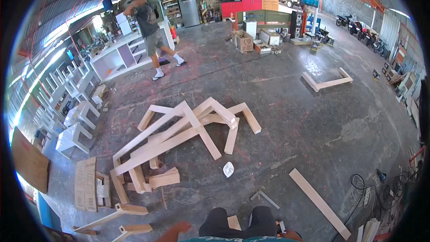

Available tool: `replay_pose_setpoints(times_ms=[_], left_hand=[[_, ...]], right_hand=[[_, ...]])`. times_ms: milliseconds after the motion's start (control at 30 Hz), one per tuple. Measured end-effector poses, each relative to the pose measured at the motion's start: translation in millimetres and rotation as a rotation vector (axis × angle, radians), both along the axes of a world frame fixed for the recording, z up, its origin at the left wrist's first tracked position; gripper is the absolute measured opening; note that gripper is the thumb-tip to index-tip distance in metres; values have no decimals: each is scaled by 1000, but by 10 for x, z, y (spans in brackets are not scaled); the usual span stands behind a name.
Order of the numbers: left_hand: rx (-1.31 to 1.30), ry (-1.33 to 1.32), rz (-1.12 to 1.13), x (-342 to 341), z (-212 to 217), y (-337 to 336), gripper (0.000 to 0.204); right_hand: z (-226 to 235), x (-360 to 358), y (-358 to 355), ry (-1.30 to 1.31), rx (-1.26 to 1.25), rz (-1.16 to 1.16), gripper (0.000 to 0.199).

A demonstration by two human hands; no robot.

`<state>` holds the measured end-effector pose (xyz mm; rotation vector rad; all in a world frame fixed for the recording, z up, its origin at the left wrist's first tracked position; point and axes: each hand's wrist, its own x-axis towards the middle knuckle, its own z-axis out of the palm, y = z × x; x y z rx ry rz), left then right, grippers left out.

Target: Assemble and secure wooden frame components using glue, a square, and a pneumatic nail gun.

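Observation:
At the lower edge, my left hand [181, 227] is held out beside my left knee, touching nothing I can see; its fingers are too unclear to read. My right hand [292, 235] shows only in part by my right thigh. Next to it is a small orange and dark object [281, 226], whose kind I cannot make out. Between my legs lies a short piece of wood [234, 222]. A carpenter's square [265, 198] rests on the floor ahead of my knees. Farther out lies a crumpled white object [228, 169].
Several joined wooden frames [168, 145] lie piled ahead to the left. A long board [320, 204] is at right, near black cables [367, 192]. One U-shaped frame [329, 83] lies farther off. A person [150, 27] walks beside a white cabinet [118, 60].

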<state>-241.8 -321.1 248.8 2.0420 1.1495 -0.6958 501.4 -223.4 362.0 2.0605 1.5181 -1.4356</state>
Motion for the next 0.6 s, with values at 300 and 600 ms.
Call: replay_pose_setpoints(times_ms=[300,600], left_hand=[[-116,-354,1083,-270,1585,-1259,31],[310,-1069,1210,-690,1402,78,33]], right_hand=[[702,167,941,-213,224,794,36],[1189,-395,1739,-214,283,367,31]])
